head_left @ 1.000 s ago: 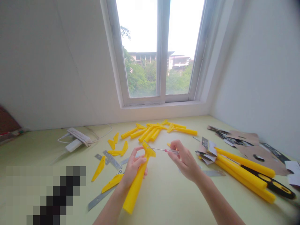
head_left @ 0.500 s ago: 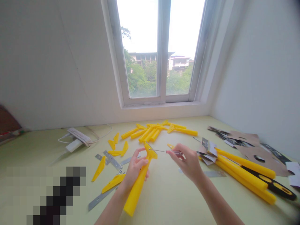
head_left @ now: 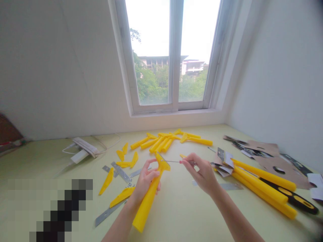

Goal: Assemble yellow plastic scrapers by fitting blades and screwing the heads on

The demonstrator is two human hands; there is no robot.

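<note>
My left hand [head_left: 146,178] is wrapped round a yellow scraper [head_left: 146,205], its long round handle slanting towards me and its flared head pointing up and away. A thin metal edge shows along the head. Between the fingers of my right hand [head_left: 202,169] is a screwdriver [head_left: 174,161], its slim shaft running left with the tip at the scraper's head. Most of the screwdriver's grip is hidden by the fingers. Left of my left hand lie loose yellow head pieces [head_left: 123,197] and flat metal blades [head_left: 108,214], with tiny screws [head_left: 129,184] among them.
Several yellow scraper handles [head_left: 157,143] are piled near the window. To the right lie packaged yellow scrapers [head_left: 262,190], a black-and-yellow tool [head_left: 302,202] and brown cardboard sheets [head_left: 272,164]. A white power strip [head_left: 84,147] with cables sits at the back left.
Both hands stay almost in place. My right hand's fingers have shifted slightly on the screwdriver, and the scraper's handle end has moved a little to the left.
</note>
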